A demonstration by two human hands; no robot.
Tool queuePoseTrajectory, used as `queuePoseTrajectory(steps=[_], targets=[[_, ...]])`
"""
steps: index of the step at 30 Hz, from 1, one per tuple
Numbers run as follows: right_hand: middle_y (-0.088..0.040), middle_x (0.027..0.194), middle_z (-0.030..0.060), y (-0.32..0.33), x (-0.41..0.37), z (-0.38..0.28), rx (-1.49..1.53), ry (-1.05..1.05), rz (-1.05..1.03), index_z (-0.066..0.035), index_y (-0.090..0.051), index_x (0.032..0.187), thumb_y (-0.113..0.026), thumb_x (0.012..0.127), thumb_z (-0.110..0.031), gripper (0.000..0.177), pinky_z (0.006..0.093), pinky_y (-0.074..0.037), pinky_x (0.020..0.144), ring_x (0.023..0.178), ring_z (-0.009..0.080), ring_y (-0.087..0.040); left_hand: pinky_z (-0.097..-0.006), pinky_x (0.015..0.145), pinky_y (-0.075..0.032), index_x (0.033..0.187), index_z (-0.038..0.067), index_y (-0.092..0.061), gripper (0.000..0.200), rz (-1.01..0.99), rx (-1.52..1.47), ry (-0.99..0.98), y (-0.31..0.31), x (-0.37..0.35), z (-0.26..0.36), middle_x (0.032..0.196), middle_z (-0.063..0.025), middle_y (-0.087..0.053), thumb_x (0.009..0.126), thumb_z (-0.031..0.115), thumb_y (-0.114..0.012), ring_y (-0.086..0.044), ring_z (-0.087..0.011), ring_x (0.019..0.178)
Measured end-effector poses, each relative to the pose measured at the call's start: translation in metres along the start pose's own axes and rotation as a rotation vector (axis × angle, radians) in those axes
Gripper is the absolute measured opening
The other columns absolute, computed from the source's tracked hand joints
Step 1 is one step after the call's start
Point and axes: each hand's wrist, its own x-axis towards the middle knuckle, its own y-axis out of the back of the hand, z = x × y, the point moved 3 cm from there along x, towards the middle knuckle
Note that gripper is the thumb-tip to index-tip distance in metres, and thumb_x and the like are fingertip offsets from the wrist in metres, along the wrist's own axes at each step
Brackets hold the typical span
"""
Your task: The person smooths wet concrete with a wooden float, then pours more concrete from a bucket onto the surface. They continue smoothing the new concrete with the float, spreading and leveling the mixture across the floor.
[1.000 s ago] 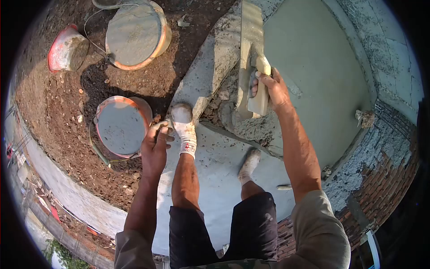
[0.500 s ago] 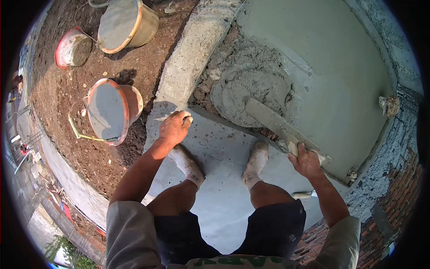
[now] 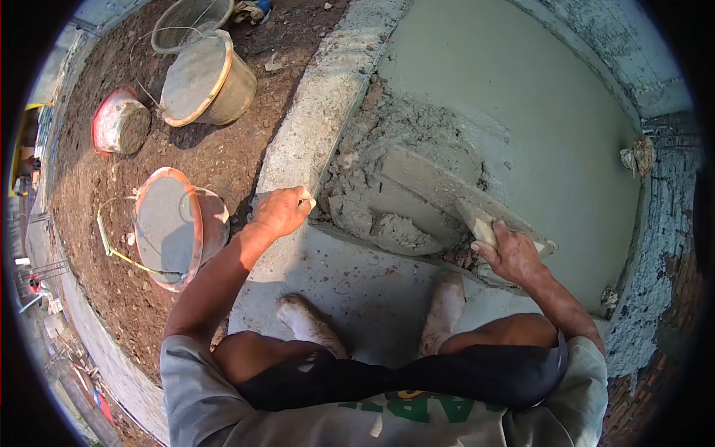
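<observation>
Crouching outdoors, right hand (image 3: pixel 514 257) grasps float (image 3: pixel 432 182) on wet mortar (image 3: pixel 369 216), left hand (image 3: pixel 281 211) clenched on kerb (image 3: pixel 320 112).

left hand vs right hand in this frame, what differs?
Left hand is closed around a small pale piece at the curb edge; right hand grips the float by its handle. Left hand sits beside the mortar heap; right hand holds the float flat on it. Both bare.

Left hand (image 3: pixel 281 211) sits fisted at centre-left of the frame, arm stretched straight up from the lower-left shoulder — knuckles up. Right hand (image 3: pixel 514 255) is clenched at centre-right, forearm bent in from the lower right — both bare knees folded low between the arms.
</observation>
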Motion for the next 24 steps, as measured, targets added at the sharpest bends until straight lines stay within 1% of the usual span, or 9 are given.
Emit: queuePoseTrajectory(steps=[3, 6, 9, 13, 14, 18, 21, 23, 24], targets=[[-0.067, 0.084, 0.0268, 0.008, -0.049, 0.026, 0.065, -0.095, 0.115, 0.010, -0.047, 0.123, -0.056, 0.091, -0.053, 0.071, 0.0517, -0.050, 0.080, 0.085, 0.0464, -0.065, -0.0487, 0.085, -0.049, 0.106, 0.006, -0.065, 0.037, 0.016, -0.124, 0.024, -0.004, -0.002, 0.007, 0.099, -0.0236, -0.067, 0.089, 0.037, -0.057, -0.063, -0.0403, 0.097], [-0.067, 0.082, 0.0258, -0.005, -0.063, 0.042, 0.050, -0.092, 0.169, 0.010, -0.048, 0.122, -0.054, 0.092, -0.053, 0.069, 0.0502, -0.051, 0.078, 0.082, 0.0451, -0.066, -0.0469, 0.084, -0.049, 0.104, 0.007, -0.067, 0.034, -0.083, -0.094, -0.041, -0.019, -0.001, 0.012, 0.097, -0.0209, -0.068, 0.090, 0.037, -0.058, -0.064, -0.0390, 0.096], [-0.067, 0.081, 0.0247, -0.056, -0.044, 0.076, -0.125, -0.056, 0.042, 0.009, -0.049, 0.121, -0.051, 0.093, -0.053, 0.068, 0.0487, -0.052, 0.076, 0.080, 0.0438, -0.066, -0.0461, 0.084, -0.049, 0.103, 0.009, -0.067, 0.031, -0.131, -0.031, -0.057, -0.021, -0.008, 0.028, 0.095, -0.0188, -0.069, 0.090, 0.035, -0.058, -0.064, -0.0377, 0.094], [-0.068, 0.081, 0.0229, -0.060, -0.066, 0.124, -0.298, -0.056, -0.147, 0.007, -0.050, 0.121, -0.047, 0.094, -0.056, 0.068, 0.0473, -0.053, 0.077, 0.080, 0.0410, -0.068, -0.0451, 0.082, -0.050, 0.104, 0.009, -0.067, 0.029, -0.038, -0.087, -0.075, -0.003, -0.015, 0.046, 0.094, -0.0180, -0.069, 0.090, 0.033, -0.057, -0.065, -0.0368, 0.093], [-0.069, 0.082, 0.0225, -0.059, -0.074, 0.137, -0.301, -0.028, -0.105, 0.004, -0.052, 0.119, -0.047, 0.092, -0.059, 0.069, 0.0468, -0.053, 0.078, 0.080, 0.0409, -0.068, -0.0450, 0.082, -0.050, 0.104, 0.009, -0.067, 0.029, -0.008, -0.105, -0.079, 0.001, -0.017, 0.051, 0.094, -0.0182, -0.069, 0.090, 0.033, -0.057, -0.065, -0.0368, 0.092], [-0.067, 0.082, 0.0235, -0.022, -0.085, 0.139, -0.106, -0.088, 0.062, 0.001, -0.058, 0.109, -0.055, 0.089, -0.056, 0.061, 0.0460, -0.052, 0.079, 0.083, 0.0420, -0.067, -0.0446, 0.082, -0.050, 0.103, 0.008, -0.067, 0.030, 0.017, -0.098, -0.032, -0.010, -0.029, 0.040, 0.094, -0.0189, -0.069, 0.089, 0.034, -0.058, -0.065, -0.0370, 0.091], [-0.066, 0.081, 0.0245, -0.005, -0.052, 0.131, 0.184, -0.077, 0.331, 0.002, -0.058, 0.104, -0.056, 0.089, -0.053, 0.057, 0.0474, -0.051, 0.078, 0.084, 0.0431, -0.065, -0.0445, 0.081, -0.050, 0.103, 0.008, -0.067, 0.030, -0.012, -0.087, 0.000, -0.022, -0.030, 0.028, 0.094, -0.0190, -0.069, 0.089, 0.034, -0.059, -0.065, -0.0374, 0.090], [-0.066, 0.080, 0.0255, 0.001, -0.014, 0.115, 0.321, -0.210, 0.277, 0.003, -0.058, 0.101, -0.055, 0.089, -0.053, 0.057, 0.0488, -0.050, 0.076, 0.083, 0.0442, -0.064, -0.0446, 0.080, -0.050, 0.102, 0.008, -0.067, 0.029, -0.026, -0.121, -0.012, -0.023, -0.030, 0.034, 0.094, -0.0194, -0.069, 0.089, 0.033, -0.060, -0.065, -0.0377, 0.090], [-0.066, 0.081, 0.0255, -0.009, 0.004, 0.107, 0.273, -0.185, 0.276, 0.003, -0.058, 0.101, -0.054, 0.089, -0.053, 0.058, 0.0490, -0.050, 0.077, 0.083, 0.0443, -0.064, -0.0444, 0.079, -0.050, 0.102, 0.008, -0.066, 0.028, -0.026, -0.100, -0.018, -0.022, -0.029, 0.041, 0.093, -0.0193, -0.069, 0.089, 0.032, -0.061, -0.065, -0.0374, 0.090]])
